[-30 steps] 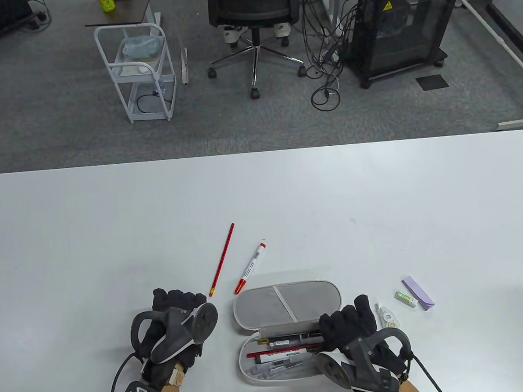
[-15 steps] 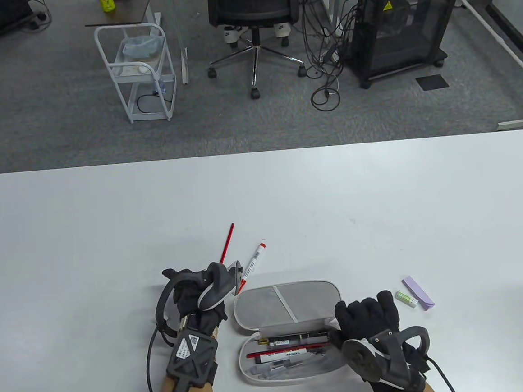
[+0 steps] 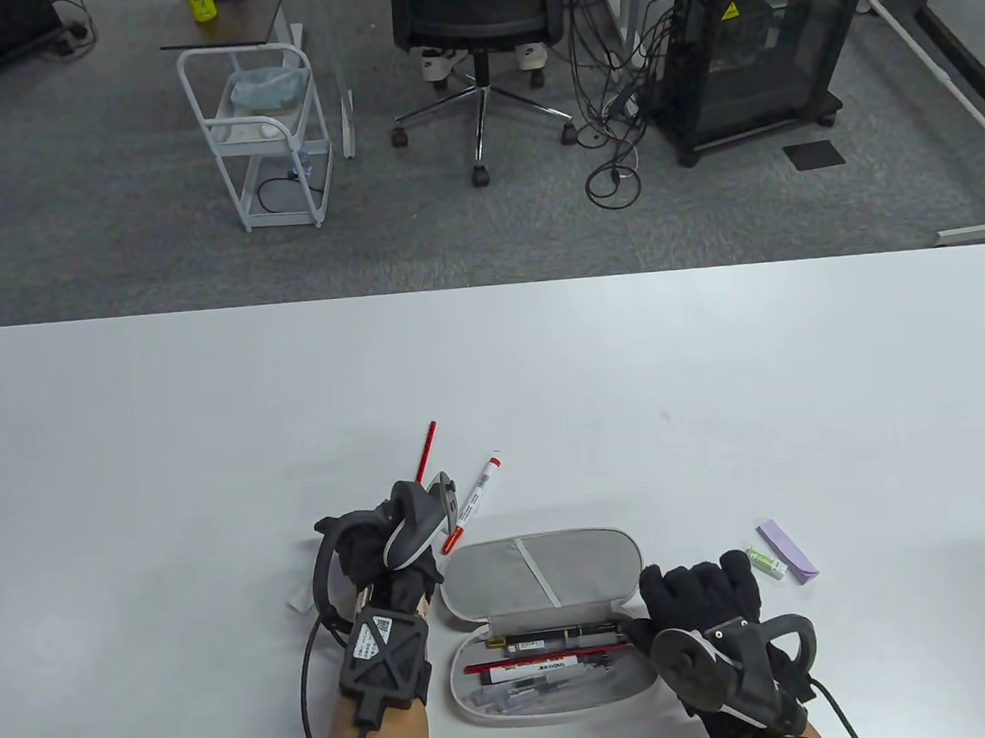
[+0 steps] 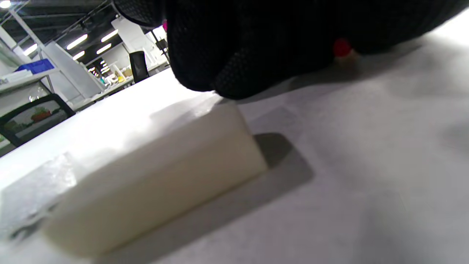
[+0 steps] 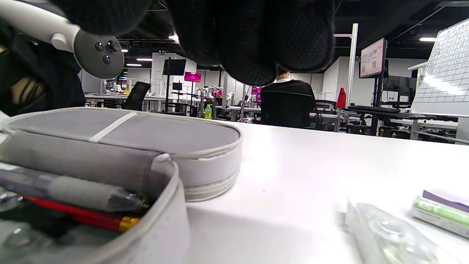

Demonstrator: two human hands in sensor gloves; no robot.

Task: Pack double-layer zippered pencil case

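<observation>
Since the frame a second before, our left hand [image 3: 378, 540] had travelled from the near table edge up toward eleven o'clock of the pencil case [image 3: 547, 624], and the red pencil [image 3: 425, 453] had its far tip nudged slightly left. Our right hand [image 3: 707, 603] had slid off the case's open tray to its three o'clock side, covering the spot where the correction tape [image 5: 388, 231] lay.

We saw the case lying open on the white table [image 3: 492, 360], its grey lid [image 3: 543, 574] folded back at twelve o'clock and the tray at six o'clock holding several pens and a red pencil. In the left wrist view our gloved fingers [image 4: 256, 47] curled down over the near end of the red pencil, a red tip just showing beneath them, so that hand was gripping the pencil. A white eraser [image 4: 146, 172] lay on the table just beside that hand. The red-capped marker [image 3: 473, 502] lay at one o'clock of the left hand, touching nothing.

Our right hand's fingers hung over the tape without plainly pinching it; we could not tell its grip. A small green-and-white box [image 3: 767, 563] and a purple pad [image 3: 789, 563] lay at two o'clock of that hand.
</observation>
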